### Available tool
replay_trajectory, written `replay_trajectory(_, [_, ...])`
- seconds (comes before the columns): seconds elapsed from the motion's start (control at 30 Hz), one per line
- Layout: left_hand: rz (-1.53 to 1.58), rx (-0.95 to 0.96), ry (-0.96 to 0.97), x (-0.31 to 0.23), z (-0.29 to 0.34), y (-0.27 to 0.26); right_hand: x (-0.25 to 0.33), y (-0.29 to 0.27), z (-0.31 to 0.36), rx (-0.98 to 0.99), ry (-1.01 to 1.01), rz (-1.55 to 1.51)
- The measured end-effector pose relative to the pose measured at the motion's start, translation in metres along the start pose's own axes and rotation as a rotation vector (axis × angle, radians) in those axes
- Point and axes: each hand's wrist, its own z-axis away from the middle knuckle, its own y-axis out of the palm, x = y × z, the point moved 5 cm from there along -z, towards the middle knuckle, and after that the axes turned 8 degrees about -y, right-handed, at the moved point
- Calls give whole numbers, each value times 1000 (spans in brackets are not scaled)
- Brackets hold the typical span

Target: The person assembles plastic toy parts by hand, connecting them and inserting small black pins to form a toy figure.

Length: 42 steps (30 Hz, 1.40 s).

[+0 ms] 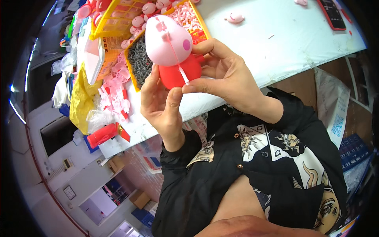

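Between my hands is a toy figure [169, 41] with a rounded pink head and a red body, held above the table's near edge. A seam runs down its head, and a thin white strip lies along the body below it. My left hand [164, 102] grips the body from the left, its thumb near the bottom. From the right, my right hand [225, 75] closes on the red body, with the thumb at the lower end of the white strip and the fingers behind. What the hidden fingers touch I cannot see.
Behind the toy stand a yellow tray [128, 63] of dark screws and small pink parts, and a yellow basket [114, 17] with pink heads. Loose pink pieces [114, 93] and a red pouch-like item [103, 135] lie left. A phone [331, 15] rests far right on the white table [268, 51].
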Motion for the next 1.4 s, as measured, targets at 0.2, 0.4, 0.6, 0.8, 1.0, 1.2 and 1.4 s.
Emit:
replay_trajectory(0.2, [-605, 37, 142, -14, -6, 16, 0, -10, 4, -6, 142, -176])
replay_trajectory(0.4, [-887, 76, 408, -41, 12, 50, 20, -10, 17, -55, 153, -226])
replay_trajectory(0.6, [-770, 16, 477, -21, 16, 51, 11, -15, 33, -93, 173, -78])
replay_trajectory(0.8, [-717, 251, 281, -14, 43, 27, 68, -35, 62, 117, 208, 670])
replay_trajectory(1.0, [-443, 620, -120, 24, 81, 45, 67, -46, 100, 630, 182, 1099])
replay_trajectory(1.2, [-308, 653, -391, 76, 115, 54, 41, -86, 136, 658, 394, 1094])
replay_trajectory(1.4, [-362, 718, -338, 81, 121, 56, 33, -89, 148, 728, 387, 1118])
